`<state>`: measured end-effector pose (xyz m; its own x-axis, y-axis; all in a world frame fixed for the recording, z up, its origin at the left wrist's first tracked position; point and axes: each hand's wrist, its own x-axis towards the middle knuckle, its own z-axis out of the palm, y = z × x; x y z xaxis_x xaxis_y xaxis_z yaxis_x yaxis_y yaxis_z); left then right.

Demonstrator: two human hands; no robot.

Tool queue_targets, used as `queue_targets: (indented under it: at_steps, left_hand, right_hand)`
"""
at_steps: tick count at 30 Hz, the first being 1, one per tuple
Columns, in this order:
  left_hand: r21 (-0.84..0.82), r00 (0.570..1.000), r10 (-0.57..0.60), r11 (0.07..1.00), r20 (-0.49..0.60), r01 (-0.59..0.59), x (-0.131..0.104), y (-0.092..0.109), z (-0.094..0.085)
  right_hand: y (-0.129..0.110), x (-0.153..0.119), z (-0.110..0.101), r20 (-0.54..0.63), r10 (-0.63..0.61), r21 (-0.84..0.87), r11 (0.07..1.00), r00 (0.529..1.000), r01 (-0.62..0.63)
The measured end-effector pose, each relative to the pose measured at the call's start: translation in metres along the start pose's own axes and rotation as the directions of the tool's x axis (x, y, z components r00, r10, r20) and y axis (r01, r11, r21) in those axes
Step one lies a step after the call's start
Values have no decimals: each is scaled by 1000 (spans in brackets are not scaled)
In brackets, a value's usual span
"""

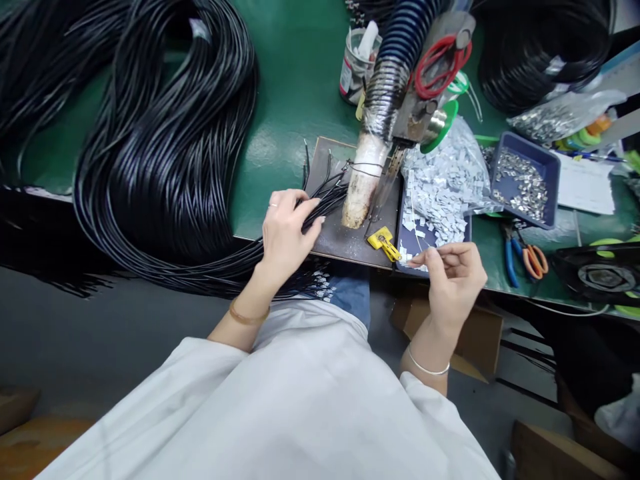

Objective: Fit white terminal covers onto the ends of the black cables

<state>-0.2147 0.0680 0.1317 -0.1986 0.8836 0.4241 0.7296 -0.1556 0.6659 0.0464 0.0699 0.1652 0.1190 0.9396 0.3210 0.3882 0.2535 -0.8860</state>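
My left hand is closed over a bundle of thin black cables at the edge of a brown board, thumb and fingers curled around them. The cable ends fan out on the board beside a taped hose nozzle. My right hand hovers over the near edge of a tray of small white pieces. Its thumb and index finger are pinched together; what lies at their tips is too small to name. A thin pale strand runs close above them. Left of these fingertips lies a yellow clip.
A large coil of black cables covers the left of the green table. At right stand a blue bin of metal parts, pliers and orange-handled scissors. A solder spool hangs by the metal stand.
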Motion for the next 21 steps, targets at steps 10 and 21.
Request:
queue_targets:
  at_steps: [10, 21]
  left_hand:
    - [-441, 969, -246, 871, -3, 219, -12, -17, -6]
    - [-779, 844, -471, 618, -256, 108, 6, -32, -6]
  right_hand:
    - [42, 43, -14, 127, -80, -554, 821, 989, 137]
    - [50, 61, -10, 288, 69, -594, 795, 955, 122]
